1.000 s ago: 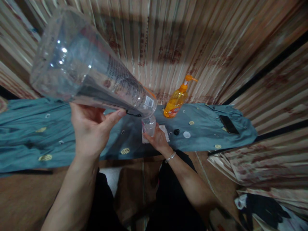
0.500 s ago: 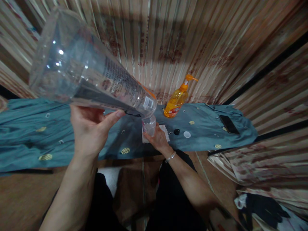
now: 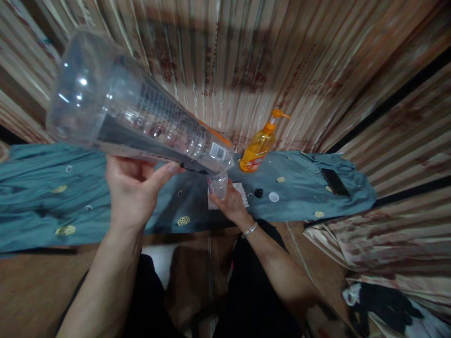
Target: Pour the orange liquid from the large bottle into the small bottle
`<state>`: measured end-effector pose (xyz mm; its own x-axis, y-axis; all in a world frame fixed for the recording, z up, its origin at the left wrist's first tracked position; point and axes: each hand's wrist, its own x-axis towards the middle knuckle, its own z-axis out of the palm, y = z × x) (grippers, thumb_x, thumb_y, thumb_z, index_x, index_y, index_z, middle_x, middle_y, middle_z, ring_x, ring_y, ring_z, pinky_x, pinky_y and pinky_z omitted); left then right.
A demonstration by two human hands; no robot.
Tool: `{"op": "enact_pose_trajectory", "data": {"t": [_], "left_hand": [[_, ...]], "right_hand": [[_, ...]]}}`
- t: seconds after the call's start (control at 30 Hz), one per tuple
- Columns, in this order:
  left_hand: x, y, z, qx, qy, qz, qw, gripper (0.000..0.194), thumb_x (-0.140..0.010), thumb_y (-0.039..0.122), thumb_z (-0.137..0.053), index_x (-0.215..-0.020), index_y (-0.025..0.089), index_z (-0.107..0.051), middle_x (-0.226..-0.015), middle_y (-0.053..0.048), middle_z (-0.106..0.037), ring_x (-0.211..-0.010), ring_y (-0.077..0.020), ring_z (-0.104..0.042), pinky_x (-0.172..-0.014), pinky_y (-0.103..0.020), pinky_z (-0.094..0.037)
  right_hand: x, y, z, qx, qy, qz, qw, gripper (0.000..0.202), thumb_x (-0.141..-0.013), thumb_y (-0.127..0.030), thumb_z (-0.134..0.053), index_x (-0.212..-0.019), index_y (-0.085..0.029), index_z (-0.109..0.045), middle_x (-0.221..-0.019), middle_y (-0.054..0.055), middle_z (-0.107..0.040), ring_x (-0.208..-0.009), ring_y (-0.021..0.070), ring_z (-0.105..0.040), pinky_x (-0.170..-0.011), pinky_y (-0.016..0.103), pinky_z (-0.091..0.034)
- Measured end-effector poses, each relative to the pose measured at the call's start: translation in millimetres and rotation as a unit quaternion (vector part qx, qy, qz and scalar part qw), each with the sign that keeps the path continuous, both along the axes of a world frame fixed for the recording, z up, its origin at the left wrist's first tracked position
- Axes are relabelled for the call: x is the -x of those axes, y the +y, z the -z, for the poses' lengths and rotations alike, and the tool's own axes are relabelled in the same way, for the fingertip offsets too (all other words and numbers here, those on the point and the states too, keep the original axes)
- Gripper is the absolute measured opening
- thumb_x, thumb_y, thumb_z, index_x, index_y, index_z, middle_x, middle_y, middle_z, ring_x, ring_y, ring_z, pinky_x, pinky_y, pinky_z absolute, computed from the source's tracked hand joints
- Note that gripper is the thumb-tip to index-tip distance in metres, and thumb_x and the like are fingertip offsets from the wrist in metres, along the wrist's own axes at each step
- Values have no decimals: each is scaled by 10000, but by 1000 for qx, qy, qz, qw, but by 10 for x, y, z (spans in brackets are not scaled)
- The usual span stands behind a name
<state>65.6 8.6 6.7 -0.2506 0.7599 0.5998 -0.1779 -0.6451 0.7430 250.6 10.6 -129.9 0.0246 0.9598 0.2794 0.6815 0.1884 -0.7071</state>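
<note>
My left hand [image 3: 132, 188] is closed around a large clear plastic bottle [image 3: 141, 112] with a printed label and a barcode. The bottle is tilted, its base up at the left and its neck end down at the right. Under that end, my right hand [image 3: 230, 199] grips a small clear plastic container [image 3: 218, 184]. The bottle's mouth is hidden, so I cannot tell if the two touch. A white scalloped cloth [image 3: 241, 191] lies beneath the right hand.
An orange pump bottle [image 3: 258, 148] with amber liquid stands behind the right hand. A black cap [image 3: 258, 193], a white round lid [image 3: 274, 197] and a phone [image 3: 334, 182] lie to the right on the teal cloth [image 3: 292, 188]. A patterned curtain [image 3: 239, 61] hangs behind.
The large bottle's raised base has dropped a little and its neck end has shifted slightly right. My right hand and the small container have stayed almost still.
</note>
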Motion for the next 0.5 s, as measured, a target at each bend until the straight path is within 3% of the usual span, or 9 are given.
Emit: {"op": "enact_pose_trajectory", "data": {"t": [0.27,0.4,0.5], "left_hand": [[147,-42,-42,69,-95,38,992,347,-558,145,-830,-813,192,-600,-752,26,-675,-679,-141,-650,-566,-321,-622],[281,-51,12,161,-183,62,968,395,-457,141,-877,-732,172,-596,-728,27,-681,-668,-159,-654,-553,-345,-627],[370,-50,82,211,-214,77,951,365,-471,162,-875,-705,149,-595,-732,1,-696,-680,-175,-670,-557,-326,-622]], "right_hand": [[-14,-34,-52,13,14,0,1000,613,-776,-374,-660,-1276,-119,-412,-1131,159,-642,-1055,289,-627,-895,412,-503],[-13,-29,-43,15,16,-4,1000,626,-779,-372,-654,-1286,-102,-406,-1139,173,-637,-1067,299,-622,-898,414,-502],[-6,-16,-18,3,21,-9,1000,608,-774,-357,-653,-1279,-117,-413,-1134,161,-641,-1058,290,-626,-896,409,-502]]}}
